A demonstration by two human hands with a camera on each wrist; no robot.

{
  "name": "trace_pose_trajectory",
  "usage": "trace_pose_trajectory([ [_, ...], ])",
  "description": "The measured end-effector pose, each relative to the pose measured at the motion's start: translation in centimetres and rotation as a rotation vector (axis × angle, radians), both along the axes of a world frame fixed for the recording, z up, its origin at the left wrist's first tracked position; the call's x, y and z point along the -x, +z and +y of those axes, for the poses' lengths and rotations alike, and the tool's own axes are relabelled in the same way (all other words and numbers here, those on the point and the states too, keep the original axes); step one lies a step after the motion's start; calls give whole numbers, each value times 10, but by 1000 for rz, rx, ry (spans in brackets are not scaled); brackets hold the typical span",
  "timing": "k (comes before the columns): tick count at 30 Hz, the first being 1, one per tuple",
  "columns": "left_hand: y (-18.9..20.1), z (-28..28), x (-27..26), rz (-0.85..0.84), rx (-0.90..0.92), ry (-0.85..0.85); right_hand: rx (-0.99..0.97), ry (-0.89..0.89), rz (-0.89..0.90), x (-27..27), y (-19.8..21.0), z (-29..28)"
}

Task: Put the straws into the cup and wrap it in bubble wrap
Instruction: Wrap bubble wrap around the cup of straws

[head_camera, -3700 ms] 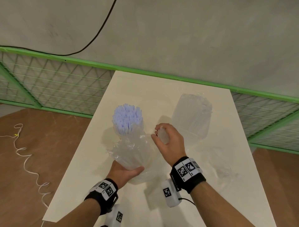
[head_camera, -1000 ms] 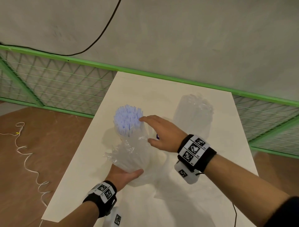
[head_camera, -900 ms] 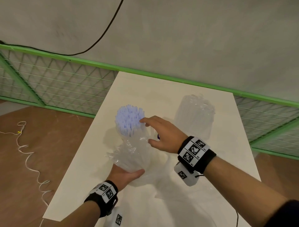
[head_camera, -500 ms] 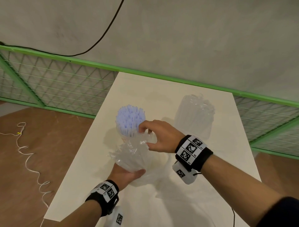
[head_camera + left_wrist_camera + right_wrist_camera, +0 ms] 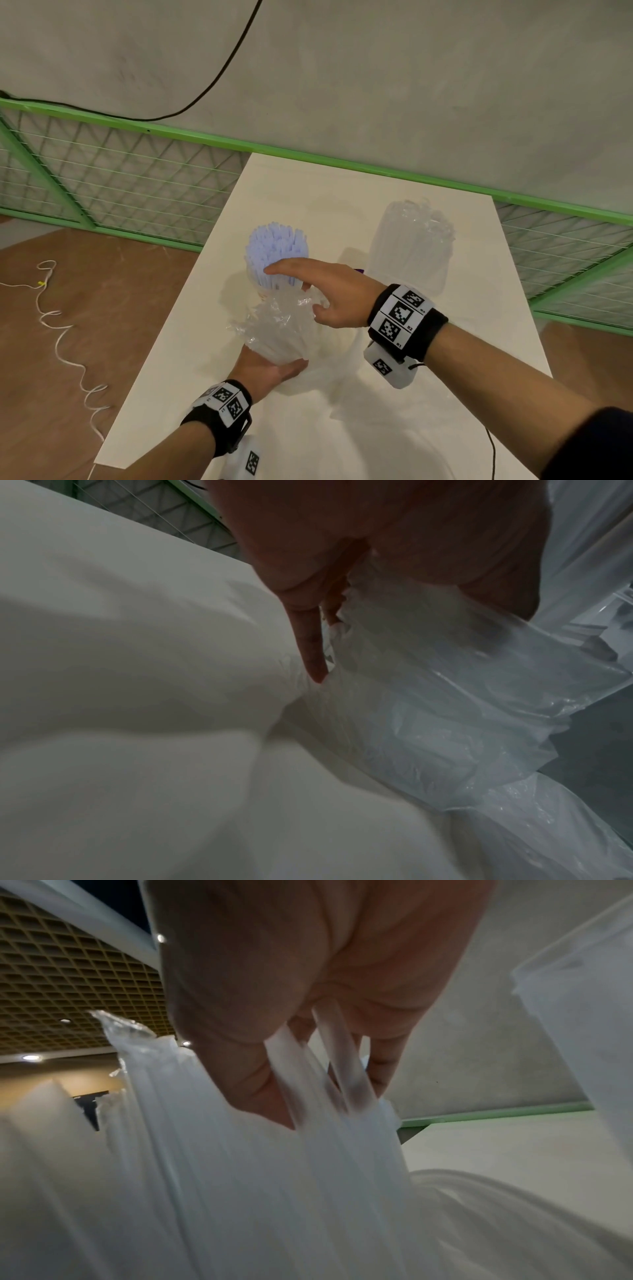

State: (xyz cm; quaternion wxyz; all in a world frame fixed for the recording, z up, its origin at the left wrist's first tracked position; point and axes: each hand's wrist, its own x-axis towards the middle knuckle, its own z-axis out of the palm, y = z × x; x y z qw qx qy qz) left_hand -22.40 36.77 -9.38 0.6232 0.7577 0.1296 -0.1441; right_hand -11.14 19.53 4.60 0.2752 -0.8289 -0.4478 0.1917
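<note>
A bundle of pale blue-white straws (image 5: 274, 246) stands upright on the white table (image 5: 308, 192), its lower half in a crinkled clear plastic bag (image 5: 277, 329). My left hand (image 5: 270, 368) grips the base of the bag; in the left wrist view its fingers (image 5: 308, 642) lie along the plastic (image 5: 445, 696). My right hand (image 5: 293, 289) reaches over the bag's open end. In the right wrist view it (image 5: 325, 1096) pinches a few straws (image 5: 342, 1056) between thumb and fingers. A tall clear cup (image 5: 411, 246) with crinkled plastic at its top stands to the right.
A faint clear sheet (image 5: 359, 404) lies on the table under my right forearm. A small purple object (image 5: 359, 270) peeks out behind my right hand. A green mesh fence (image 5: 120, 178) runs behind the table, and a white cord (image 5: 58, 329) lies on the floor to the left.
My right hand has moved left from above the table's middle to the straw tops. Half a second ago its fingers curled at the bag's edge; now they stretch across the straws. The left hand has kept its hold.
</note>
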Motion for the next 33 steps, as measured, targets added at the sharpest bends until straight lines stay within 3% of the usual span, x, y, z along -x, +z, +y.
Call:
trace_pose_trajectory([
  [5, -3, 2, 1, 9, 11, 4, -27, 56, -92, -7, -2, 6],
  [18, -6, 4, 1, 34, -27, -12, -210, -128, -228, 3, -21, -10],
  [33, -5, 2, -1, 45, -46, 27, -357, -613, -155, 20, -39, -30],
])
